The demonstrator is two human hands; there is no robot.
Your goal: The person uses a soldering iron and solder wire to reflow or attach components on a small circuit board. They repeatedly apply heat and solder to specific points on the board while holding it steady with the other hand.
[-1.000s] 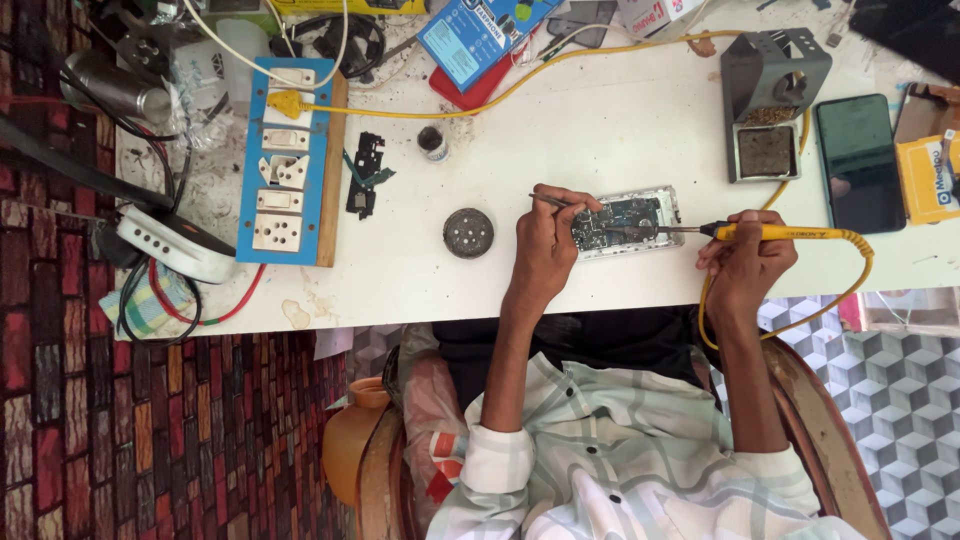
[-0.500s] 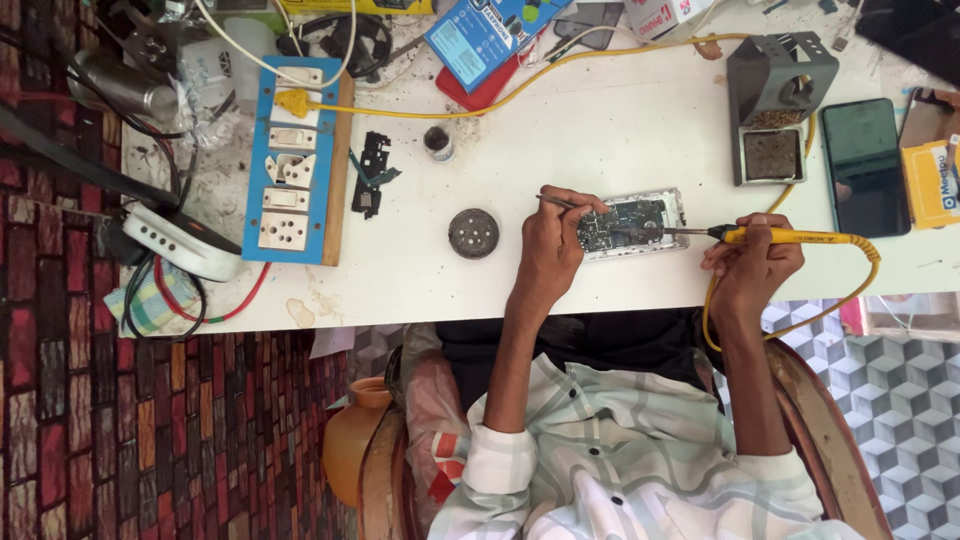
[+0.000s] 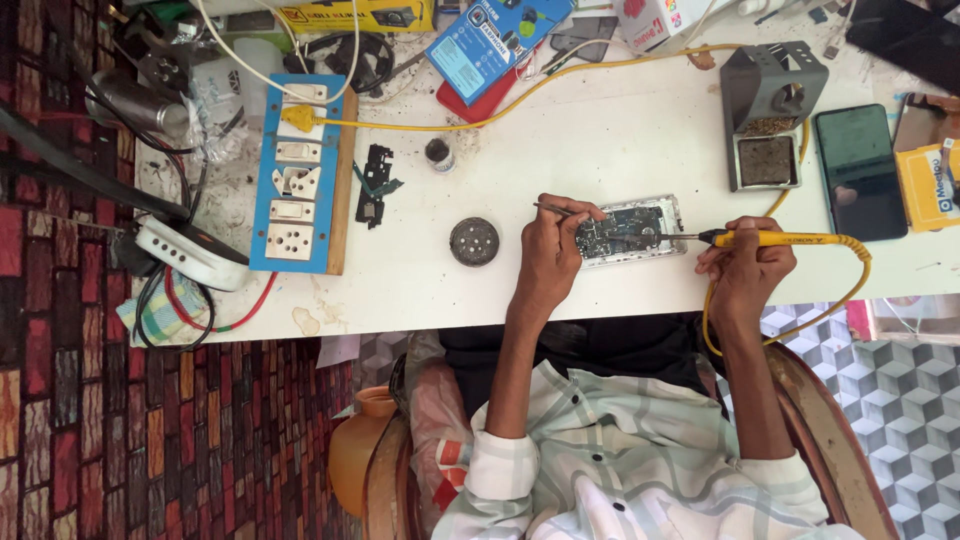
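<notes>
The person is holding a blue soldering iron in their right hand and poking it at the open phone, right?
Not quite. In the head view the soldering iron in the right hand is yellow, not blue. Its tip does reach the open phone.

Opened phone [image 3: 630, 230] mid-table [image 3: 600, 130] — switchboard [image 3: 295, 175] left, soldering stand [image 3: 770, 115] right.

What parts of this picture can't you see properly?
- Head view: the tip of the yellow soldering iron on the opened phone is too small to make out.
- The tweezers end under the left hand.
- The phone's tiny board parts blur together.
- The dark phone screen shows nothing.
- The right hand hides its grip.
</notes>
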